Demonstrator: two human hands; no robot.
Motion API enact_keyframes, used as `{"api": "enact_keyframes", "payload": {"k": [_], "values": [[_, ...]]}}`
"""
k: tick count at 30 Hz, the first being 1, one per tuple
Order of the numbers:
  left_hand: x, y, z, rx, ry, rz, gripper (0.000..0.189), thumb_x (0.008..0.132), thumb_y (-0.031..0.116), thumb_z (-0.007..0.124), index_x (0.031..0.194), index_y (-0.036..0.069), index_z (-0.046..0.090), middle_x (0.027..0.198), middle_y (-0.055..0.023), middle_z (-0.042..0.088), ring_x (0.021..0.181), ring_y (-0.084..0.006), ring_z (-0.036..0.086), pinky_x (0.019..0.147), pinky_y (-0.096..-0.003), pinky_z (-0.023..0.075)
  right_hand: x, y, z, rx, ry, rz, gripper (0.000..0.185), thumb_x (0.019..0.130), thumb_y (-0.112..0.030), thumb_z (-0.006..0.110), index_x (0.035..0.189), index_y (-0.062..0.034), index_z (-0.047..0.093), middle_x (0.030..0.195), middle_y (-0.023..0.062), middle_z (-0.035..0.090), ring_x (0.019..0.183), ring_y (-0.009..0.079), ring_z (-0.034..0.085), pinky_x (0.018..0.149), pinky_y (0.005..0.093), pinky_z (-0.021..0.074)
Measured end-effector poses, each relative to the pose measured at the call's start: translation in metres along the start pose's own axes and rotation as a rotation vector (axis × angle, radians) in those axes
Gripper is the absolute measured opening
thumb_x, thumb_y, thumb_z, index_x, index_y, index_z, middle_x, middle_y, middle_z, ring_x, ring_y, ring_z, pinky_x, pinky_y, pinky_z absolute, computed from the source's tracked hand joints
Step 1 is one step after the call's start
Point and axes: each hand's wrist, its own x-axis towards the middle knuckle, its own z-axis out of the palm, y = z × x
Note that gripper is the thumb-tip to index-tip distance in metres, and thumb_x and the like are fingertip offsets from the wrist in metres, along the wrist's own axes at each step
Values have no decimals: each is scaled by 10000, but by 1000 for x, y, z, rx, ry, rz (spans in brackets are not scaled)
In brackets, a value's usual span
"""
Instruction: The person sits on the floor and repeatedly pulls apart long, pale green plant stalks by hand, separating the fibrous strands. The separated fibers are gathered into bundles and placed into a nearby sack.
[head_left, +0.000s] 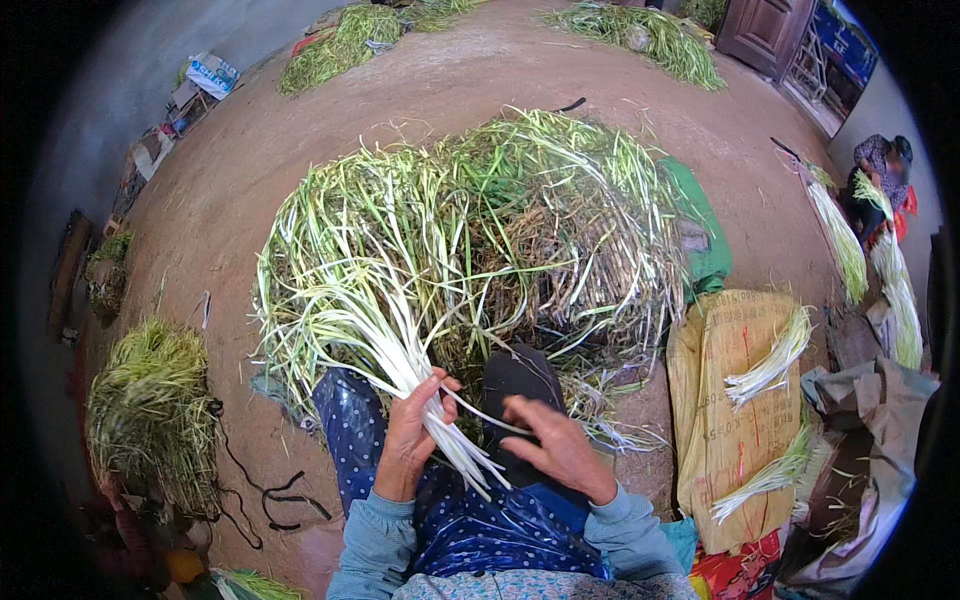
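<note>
A bunch of long pale stalks with green-yellow leaves (390, 345) lies across my left hand (421, 416), which is closed around it near the white ends. The white ends point down over a blue polka-dot plastic apron (480, 529). My right hand (551, 442), slightly blurred, is just right of the bunch above my dark-clad knee; a single stalk runs from the bunch to its fingers, but whether they pinch it cannot be told. In front of my knees lies a large heap of similar leafy stalks (450, 202), with brownish stems and roots on its right side.
Two small bunches of white stalks (772, 360) lie on a yellow woven sack (739, 442) at right, beside a grey cloth-lined container (892, 405). A green sack (694, 225) touches the heap. Another leafy pile (154, 412) and black straps (281, 495) are left. A person (885, 180) sits far right.
</note>
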Motion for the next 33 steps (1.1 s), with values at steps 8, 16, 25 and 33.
{"api": "enact_keyframes", "payload": {"k": [8,16,25,33], "values": [[-3,0,3,-45,-29,8,233,834,123,556,1021,-13,525,898,-181,606,554,-151,544,465,-252,446,-20,13,20,203,-2,105,183,809,-111,589,955,-2,584,817,134,613,610,240,607,523,308,459],[-7,-3,3,67,-11,-4,193,835,154,553,897,-28,572,701,-111,599,486,-143,516,449,-231,426,-13,10,32,244,-7,83,180,808,-106,587,949,6,588,830,143,613,640,259,610,543,315,459],[-6,-3,-1,19,-10,-44,198,833,154,565,956,4,527,758,-105,572,559,-146,543,446,-234,428,-11,15,32,258,-43,88,160,824,-91,570,938,21,585,772,93,602,596,161,577,530,266,459],[-4,6,1,42,-30,-10,164,818,132,585,899,-3,541,781,-117,579,551,-140,545,427,-225,429,-29,16,17,547,-30,457,109,830,-67,556,886,18,595,643,33,582,557,71,554,498,198,443]]}}
